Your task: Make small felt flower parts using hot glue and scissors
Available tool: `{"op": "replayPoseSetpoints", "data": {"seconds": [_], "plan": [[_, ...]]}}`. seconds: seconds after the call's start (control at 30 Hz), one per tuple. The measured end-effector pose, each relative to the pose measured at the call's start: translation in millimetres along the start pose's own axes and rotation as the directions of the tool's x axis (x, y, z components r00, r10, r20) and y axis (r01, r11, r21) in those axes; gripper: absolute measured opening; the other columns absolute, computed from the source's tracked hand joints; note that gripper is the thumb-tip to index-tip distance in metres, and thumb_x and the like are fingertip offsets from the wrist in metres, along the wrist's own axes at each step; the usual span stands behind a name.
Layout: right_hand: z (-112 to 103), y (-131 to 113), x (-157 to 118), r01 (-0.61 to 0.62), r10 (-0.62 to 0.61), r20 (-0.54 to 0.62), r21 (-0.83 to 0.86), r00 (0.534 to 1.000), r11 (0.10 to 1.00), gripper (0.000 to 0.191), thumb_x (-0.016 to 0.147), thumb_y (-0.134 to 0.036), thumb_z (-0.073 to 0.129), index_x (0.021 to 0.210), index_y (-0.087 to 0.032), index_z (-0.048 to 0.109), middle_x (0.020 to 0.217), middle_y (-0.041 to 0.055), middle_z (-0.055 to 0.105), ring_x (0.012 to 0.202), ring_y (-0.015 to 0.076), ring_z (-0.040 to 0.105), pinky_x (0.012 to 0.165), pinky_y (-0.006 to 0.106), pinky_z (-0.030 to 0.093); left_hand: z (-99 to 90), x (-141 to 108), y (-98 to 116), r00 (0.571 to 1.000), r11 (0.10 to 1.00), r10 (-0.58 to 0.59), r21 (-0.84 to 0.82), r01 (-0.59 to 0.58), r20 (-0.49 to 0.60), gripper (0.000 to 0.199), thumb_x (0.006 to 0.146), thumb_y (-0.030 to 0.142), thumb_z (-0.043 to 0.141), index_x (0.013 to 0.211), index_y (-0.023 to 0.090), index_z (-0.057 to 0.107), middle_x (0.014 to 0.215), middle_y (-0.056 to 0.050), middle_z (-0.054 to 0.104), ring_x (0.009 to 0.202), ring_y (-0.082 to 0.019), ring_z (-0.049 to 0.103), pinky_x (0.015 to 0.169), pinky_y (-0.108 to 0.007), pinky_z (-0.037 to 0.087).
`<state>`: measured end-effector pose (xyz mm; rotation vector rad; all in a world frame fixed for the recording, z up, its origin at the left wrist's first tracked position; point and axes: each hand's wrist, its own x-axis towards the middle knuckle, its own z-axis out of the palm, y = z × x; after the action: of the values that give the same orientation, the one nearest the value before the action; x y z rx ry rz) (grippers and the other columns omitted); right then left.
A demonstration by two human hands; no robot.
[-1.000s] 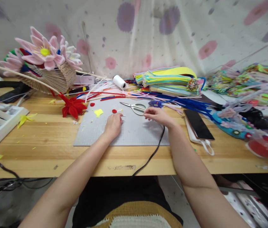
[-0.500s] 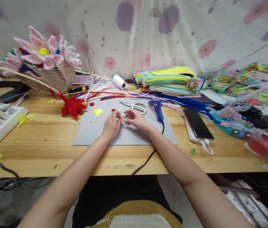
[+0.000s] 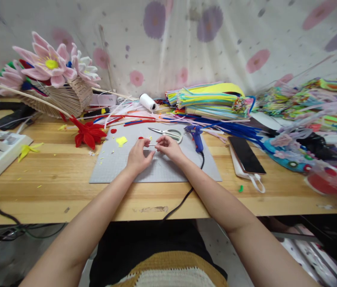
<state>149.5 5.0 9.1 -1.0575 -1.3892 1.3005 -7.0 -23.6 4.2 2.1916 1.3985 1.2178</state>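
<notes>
Over the grey cutting mat [image 3: 117, 171], my left hand [image 3: 138, 157] has its thumb and index finger spread apart. Close by on the right, my right hand [image 3: 170, 149] pinches a thin pale strand [image 3: 149, 147], which reaches toward the gap in my left hand's fingers. What the strand is made of is too small to tell. Behind the right hand lie scissors [image 3: 173, 134] with pale handles. A blue glue gun [image 3: 196, 139] rests at the mat's right side. Yellow scraps [image 3: 121, 141] and a small red piece [image 3: 113, 130] lie to the left.
A red fuzzy flower [image 3: 87, 134] lies left of the mat, below a basket of pink flowers [image 3: 50, 65]. At the back are a white spool [image 3: 148, 102] and bundled pipe cleaners [image 3: 210, 97]. A phone [image 3: 246, 154] sits on the right. The glue gun's black cord [image 3: 183, 201] crosses the table's front edge.
My left thumb and index finger have spread apart; before, they were close together near the right fingertips. The right hand has stayed nearly in place. The whole view has shifted slightly.
</notes>
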Motion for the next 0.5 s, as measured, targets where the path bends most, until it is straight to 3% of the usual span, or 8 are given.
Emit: {"op": "replayPoseSetpoints", "data": {"seconds": [0.13, 0.3, 0.37, 0.43, 0.5], "plan": [[3.0, 1.9, 0.7, -0.026, 0.026, -0.002, 0.011, 1.000, 1.000, 0.029, 0.057, -0.028, 0.068, 0.078, -0.020, 0.049, 0.062, -0.0059, 0.055, 0.055, 0.0082, 0.053, 0.055, 0.022, 0.041, -0.9, 1.8, 1.2, 0.991, 0.993, -0.120, -0.007, 0.121, 0.062, 0.009, 0.079, 0.029, 0.054, 0.083, 0.021, 0.056, 0.082, -0.002, 0.063, 0.078, -0.015, 0.058, 0.076, -0.030, 0.045], [-2.8, -13.4, -3.7, -0.089, 0.090, 0.035, -0.014, 0.995, 0.996, 0.035, 0.055, -0.030, 0.071, 0.081, -0.019, 0.051, 0.064, -0.0048, 0.057, 0.057, 0.0087, 0.054, 0.055, 0.022, 0.043, -1.9, 1.7, 1.0, 0.987, 0.987, -0.158, -0.013, 0.159, 0.039, 0.008, 0.078, 0.026, 0.054, 0.077, 0.020, 0.059, 0.080, -0.002, 0.065, 0.075, -0.015, 0.058, 0.073, -0.028, 0.044], [-24.1, -29.4, -11.6, -0.125, 0.138, 0.110, -0.118, 0.984, 0.985, 0.035, 0.056, -0.034, 0.073, 0.081, -0.019, 0.053, 0.067, -0.0027, 0.059, 0.060, 0.0099, 0.056, 0.056, 0.023, 0.045, -3.3, 1.7, 0.9, 0.980, 0.980, -0.199, -0.011, 0.199, 0.013, 0.008, 0.077, 0.026, 0.054, 0.075, 0.020, 0.059, 0.078, -0.002, 0.064, 0.074, -0.015, 0.057, 0.071, -0.028, 0.043], [-58.5, -45.0, -22.6, -0.141, 0.222, 0.206, -0.347, 0.953, 0.927, 0.031, 0.060, -0.039, 0.072, 0.076, -0.016, 0.058, 0.066, 0.0009, 0.061, 0.058, 0.0101, 0.055, 0.053, 0.023, 0.044, -4.9, 2.2, 0.8, 0.966, 0.966, -0.260, -0.015, 0.259, -0.018, 0.008, 0.076, 0.026, 0.054, 0.074, 0.020, 0.058, 0.077, -0.001, 0.064, 0.072, -0.015, 0.057, 0.070, -0.029, 0.043], [-98.5, -53.4, -32.6, -0.148, 0.250, 0.134, -0.514, 0.959, 0.845, 0.034, 0.065, -0.048, 0.068, 0.069, -0.016, 0.060, 0.059, 0.0020, 0.059, 0.052, 0.0099, 0.052, 0.048, 0.023, 0.039, -6.3, 3.2, 0.7, 0.950, 0.951, -0.309, -0.025, 0.309, -0.039, 0.008, 0.075, 0.026, 0.054, 0.072, 0.020, 0.058, 0.075, -0.001, 0.064, 0.071, -0.015, 0.057, 0.069, -0.029, 0.043]]}}
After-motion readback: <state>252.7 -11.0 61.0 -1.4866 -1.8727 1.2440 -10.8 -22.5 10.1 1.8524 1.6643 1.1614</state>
